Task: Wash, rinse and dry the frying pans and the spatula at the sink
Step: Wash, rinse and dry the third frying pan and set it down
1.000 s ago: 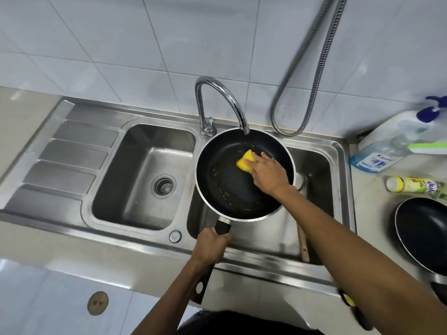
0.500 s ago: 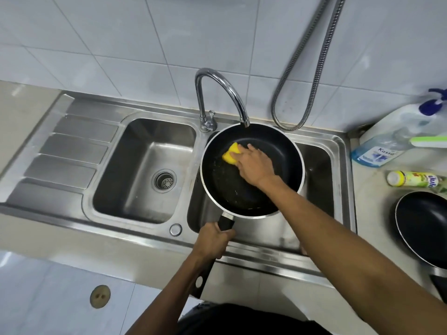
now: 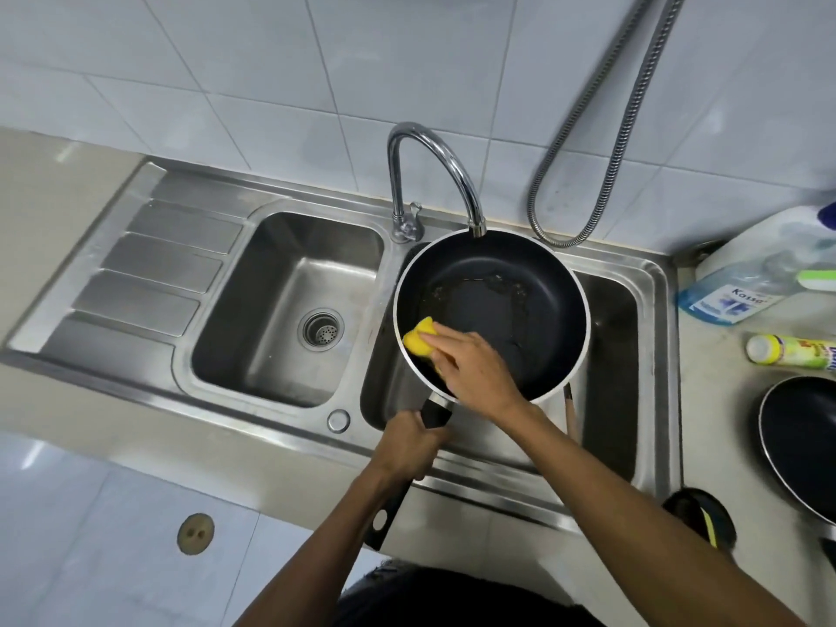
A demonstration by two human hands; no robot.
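A black frying pan [image 3: 520, 310] with a pale rim is held over the right sink basin [image 3: 615, 337], under the faucet spout [image 3: 434, 174]. My left hand [image 3: 409, 438] grips its black handle at the sink's front edge. My right hand [image 3: 475, 368] presses a yellow sponge [image 3: 418, 339] against the pan's near-left inner wall. Soapy streaks ring the pan's bottom. A wooden spatula handle [image 3: 569, 411] pokes out from under the pan in the right basin. A second black frying pan [image 3: 805, 445] rests on the counter at the right edge.
The left basin [image 3: 289, 305] with its drain and the ribbed drainboard [image 3: 149, 282] lie to the left. On the right counter are a blue liquid bottle [image 3: 733, 296], a yellow-green dish soap bottle [image 3: 791, 350] and a green brush. A metal hose [image 3: 601, 183] hangs on the tiled wall.
My right hand has swept the sponge from the pan's far-left part down to its near-left wall. The left hand keeps its grip on the handle.
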